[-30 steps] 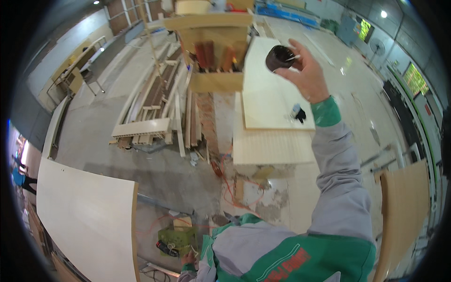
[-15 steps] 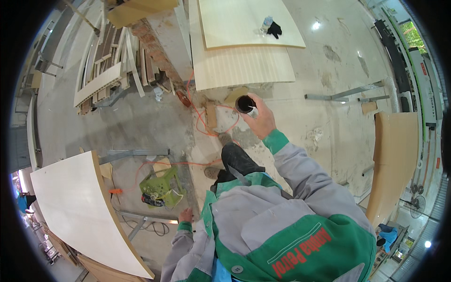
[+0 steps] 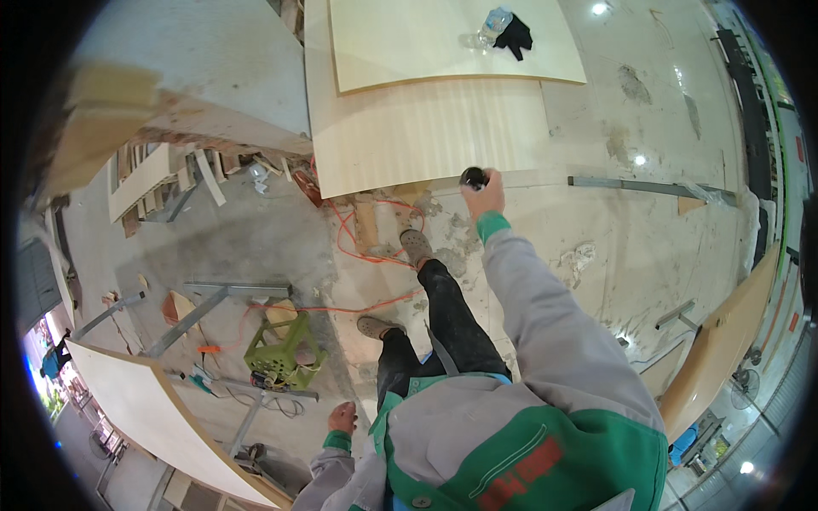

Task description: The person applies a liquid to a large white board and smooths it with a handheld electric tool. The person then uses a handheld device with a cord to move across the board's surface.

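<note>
Our right grip (image 3: 486, 198) pinches a dark cup (image 3: 474, 177) from the side, thumb and fingers around its wall; we judge that this keeps its round top uncovered, though we cannot make out what, if anything, is inside. The cup is at the end of our outstretched arm, appearing against the near edge of the lower pale panel (image 3: 409, 140); how high it hangs we cannot tell. Our left grip (image 3: 342, 418) hangs low at our other side with its fingers loosely curled, and we cannot tell whether it pinches anything; perhaps it simply rests, since one hand suffices for the cup. An upper pale panel (image 3: 426, 51) lies set back on the lower one, so a strip of the lower shows, and it carries a clear bottle (image 3: 496, 24) touching a black glove (image 3: 515, 38), probably parked there as a flat spot away from our feet. A green stool (image 3: 285, 349) stands on the floor within easy reach on our left, perhaps as a low rest for tools, while an orange cable (image 3: 362, 307) trails loosely beside our shoes.
</note>
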Motion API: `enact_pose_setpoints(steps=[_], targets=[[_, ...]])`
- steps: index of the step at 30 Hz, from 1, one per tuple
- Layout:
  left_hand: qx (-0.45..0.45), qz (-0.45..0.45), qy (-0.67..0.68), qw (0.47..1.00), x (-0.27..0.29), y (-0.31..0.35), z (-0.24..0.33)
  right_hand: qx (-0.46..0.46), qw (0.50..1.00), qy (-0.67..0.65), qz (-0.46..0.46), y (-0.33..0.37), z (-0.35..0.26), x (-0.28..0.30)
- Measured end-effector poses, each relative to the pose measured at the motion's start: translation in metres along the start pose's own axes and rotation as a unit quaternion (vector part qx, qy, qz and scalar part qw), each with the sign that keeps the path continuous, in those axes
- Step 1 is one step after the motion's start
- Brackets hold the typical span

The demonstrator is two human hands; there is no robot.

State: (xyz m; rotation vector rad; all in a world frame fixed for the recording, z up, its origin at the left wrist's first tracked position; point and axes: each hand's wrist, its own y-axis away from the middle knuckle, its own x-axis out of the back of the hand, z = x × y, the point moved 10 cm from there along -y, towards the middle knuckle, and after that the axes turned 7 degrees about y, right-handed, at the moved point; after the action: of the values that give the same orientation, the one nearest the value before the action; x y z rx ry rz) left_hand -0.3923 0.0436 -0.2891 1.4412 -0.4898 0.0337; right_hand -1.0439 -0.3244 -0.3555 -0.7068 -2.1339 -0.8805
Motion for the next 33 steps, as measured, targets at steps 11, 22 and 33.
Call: enact_pose_setpoints(steps=[11,22,33], targets=[[0.113,0.01,0.039,0.993,-0.074,0.045,0.026,-0.003,0.997,0.079,0.013,-0.187,0.025,-0.091],[0.007,-0.017,-0.106,0.994,-0.117,0.056,0.063,-0.138,0.966,0.163,-0.145,-0.074,0.226,-0.146],[-0.018,0.084,0.08,0.993,-0.137,0.063,0.048,-0.124,0.886,0.189,-0.404,-0.016,0.213,-0.227]])
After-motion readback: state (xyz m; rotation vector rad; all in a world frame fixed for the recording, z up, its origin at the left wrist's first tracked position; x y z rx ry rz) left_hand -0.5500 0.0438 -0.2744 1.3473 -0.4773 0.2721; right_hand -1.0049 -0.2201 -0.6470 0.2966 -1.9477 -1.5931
